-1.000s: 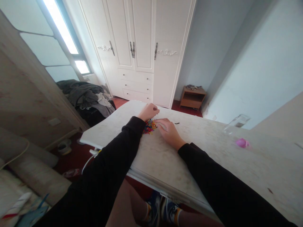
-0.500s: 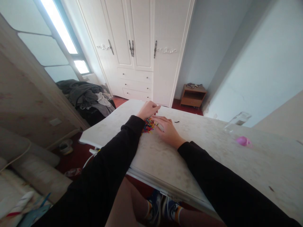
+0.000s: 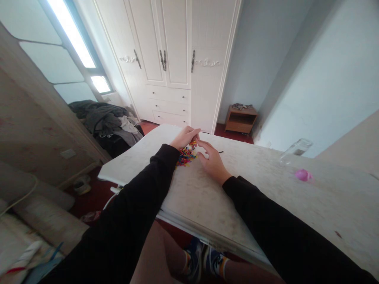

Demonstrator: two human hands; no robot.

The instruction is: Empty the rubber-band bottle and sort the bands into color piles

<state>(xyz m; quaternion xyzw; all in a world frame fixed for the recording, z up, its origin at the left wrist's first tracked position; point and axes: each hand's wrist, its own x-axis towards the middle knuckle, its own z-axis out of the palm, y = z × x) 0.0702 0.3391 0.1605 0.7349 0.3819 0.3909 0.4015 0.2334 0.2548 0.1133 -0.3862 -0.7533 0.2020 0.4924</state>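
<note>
On the white tabletop lies a pile of tiny multicoloured strands (image 3: 185, 157), which look like small elastic bands. My left hand (image 3: 187, 136) is at the far side of the pile, its fingers curled and closed. Some yellow and orange bands (image 3: 193, 143) show under its fingers, partly hidden. To the right of the pile, my right hand (image 3: 213, 161) reaches its fingers toward the left fingertips, with thumb and index finger apart. Nothing is visible between them. A short black strand (image 3: 220, 152) lies just beyond my right hand.
The white table (image 3: 192, 197) stretches off to the right. A clear glass bottle (image 3: 296, 152) and a pink object (image 3: 303, 175) are on its right part. Past the far edge stand a white wardrobe (image 3: 171, 104) and a small wooden cabinet (image 3: 241, 118). Clothes (image 3: 103, 118) are heaped at left.
My right hand's thumb and fingers have spread and drawn off the pile, showing more of it. Yellow and orange bands now show at my left fingers, which have shifted little.
</note>
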